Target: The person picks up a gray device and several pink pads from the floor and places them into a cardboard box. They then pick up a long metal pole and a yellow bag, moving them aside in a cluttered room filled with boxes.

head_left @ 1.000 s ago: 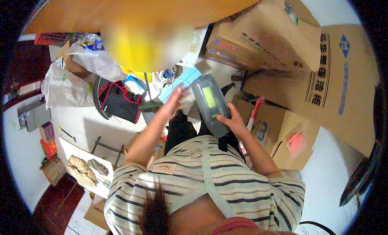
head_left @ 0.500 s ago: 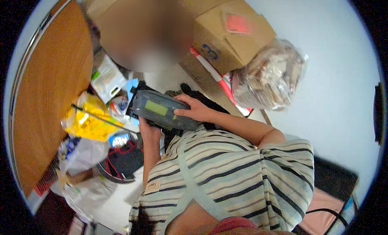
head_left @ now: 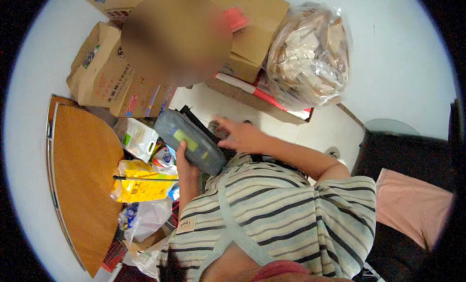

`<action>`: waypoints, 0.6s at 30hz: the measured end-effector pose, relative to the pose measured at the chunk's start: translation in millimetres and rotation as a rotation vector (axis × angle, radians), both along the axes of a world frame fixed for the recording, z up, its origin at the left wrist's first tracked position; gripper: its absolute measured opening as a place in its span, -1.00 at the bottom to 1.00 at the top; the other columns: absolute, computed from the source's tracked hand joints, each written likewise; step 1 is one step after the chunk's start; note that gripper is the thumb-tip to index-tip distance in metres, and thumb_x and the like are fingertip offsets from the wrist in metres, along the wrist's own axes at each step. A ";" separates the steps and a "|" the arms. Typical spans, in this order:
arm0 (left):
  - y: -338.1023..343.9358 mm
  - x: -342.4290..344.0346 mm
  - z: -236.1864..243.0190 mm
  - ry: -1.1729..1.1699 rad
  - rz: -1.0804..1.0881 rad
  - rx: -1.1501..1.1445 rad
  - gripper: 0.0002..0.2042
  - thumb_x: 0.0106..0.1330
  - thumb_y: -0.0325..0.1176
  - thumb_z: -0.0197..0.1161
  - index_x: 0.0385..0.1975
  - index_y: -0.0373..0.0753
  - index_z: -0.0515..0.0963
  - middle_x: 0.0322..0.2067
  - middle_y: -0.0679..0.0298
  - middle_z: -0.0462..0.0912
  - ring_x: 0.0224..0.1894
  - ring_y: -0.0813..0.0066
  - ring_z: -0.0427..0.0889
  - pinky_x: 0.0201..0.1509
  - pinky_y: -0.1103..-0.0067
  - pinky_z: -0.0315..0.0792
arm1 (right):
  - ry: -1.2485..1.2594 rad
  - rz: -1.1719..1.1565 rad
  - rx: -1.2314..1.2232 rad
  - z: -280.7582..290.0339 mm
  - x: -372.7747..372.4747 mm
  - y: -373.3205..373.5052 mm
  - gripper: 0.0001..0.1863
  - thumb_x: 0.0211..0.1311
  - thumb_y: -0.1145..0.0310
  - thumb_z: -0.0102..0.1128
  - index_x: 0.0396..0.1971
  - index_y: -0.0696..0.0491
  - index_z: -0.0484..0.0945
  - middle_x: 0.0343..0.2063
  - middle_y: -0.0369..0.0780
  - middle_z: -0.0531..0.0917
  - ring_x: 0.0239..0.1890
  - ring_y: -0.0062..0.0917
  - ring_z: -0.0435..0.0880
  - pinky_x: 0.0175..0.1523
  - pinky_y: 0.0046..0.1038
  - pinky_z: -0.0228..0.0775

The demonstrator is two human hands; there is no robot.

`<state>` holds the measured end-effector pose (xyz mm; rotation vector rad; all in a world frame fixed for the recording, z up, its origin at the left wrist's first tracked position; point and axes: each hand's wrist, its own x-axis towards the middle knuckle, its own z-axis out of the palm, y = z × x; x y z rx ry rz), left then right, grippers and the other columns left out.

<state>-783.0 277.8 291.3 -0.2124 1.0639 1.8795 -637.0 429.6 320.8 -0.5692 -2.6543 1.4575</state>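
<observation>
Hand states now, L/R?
Left hand: holding the grey case, thumb on top.
Right hand: open, fingers spread, beside the case.

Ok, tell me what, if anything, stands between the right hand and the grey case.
A black strip runs along the side of the grey case facing the right hand; whether it belongs to the case is unclear. Nothing else visible stands between them.

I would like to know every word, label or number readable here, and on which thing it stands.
Wording is not copied; print stands on:
Open brown carton: dark and reddish characters.
Yellow bag: dark characters.
Tan patch on the striped shirt: small dark letters.
White bag with green mark: print too small to read.
Dark grey case: yellow-green patches, no readable print.
Other marks: too blurred.
</observation>
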 end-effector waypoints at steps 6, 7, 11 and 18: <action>63.1 6.6 8.5 0.157 -0.137 -0.033 -0.56 0.09 -0.35 0.15 -0.03 -0.30 0.24 -0.20 0.15 0.45 -0.18 0.30 0.48 -0.09 0.40 0.41 | -0.032 -0.116 -0.188 -13.2 50.0 70.3 -0.29 0.07 0.14 0.13 0.17 0.06 0.04 -0.06 -0.07 0.40 -0.03 -0.38 0.42 0.05 -0.37 0.25; 76.3 13.9 11.5 0.137 -0.158 -0.036 -0.56 0.08 -0.37 0.16 -0.03 -0.30 0.24 -0.20 0.16 0.45 -0.18 0.31 0.48 -0.09 0.41 0.41 | 0.043 -0.117 -0.293 -17.8 54.8 70.1 -0.28 0.06 0.15 0.14 0.17 0.07 0.03 -0.04 -0.08 0.40 0.01 -0.40 0.38 0.07 -0.37 0.23; 117.6 43.1 14.4 0.186 -0.189 -0.110 -0.56 0.06 -0.41 0.21 -0.05 -0.29 0.26 -0.20 0.20 0.46 -0.17 0.37 0.49 -0.11 0.45 0.41 | -0.103 -0.172 -0.496 -14.8 44.8 58.6 -0.20 -0.08 -0.04 0.22 0.09 0.10 0.13 -0.06 0.02 0.39 -0.01 -0.23 0.40 0.08 -0.35 0.20; 160.6 65.4 13.2 0.174 -0.264 -0.175 -0.49 0.11 -0.23 0.17 0.02 -0.34 0.21 -0.09 0.13 0.39 -0.06 0.30 0.41 0.00 0.42 0.31 | 0.019 -0.202 -0.529 -26.2 54.5 119.0 -0.23 -0.13 -0.01 0.27 0.01 0.17 0.20 -0.11 -0.03 0.42 -0.04 -0.28 0.41 0.06 -0.38 0.20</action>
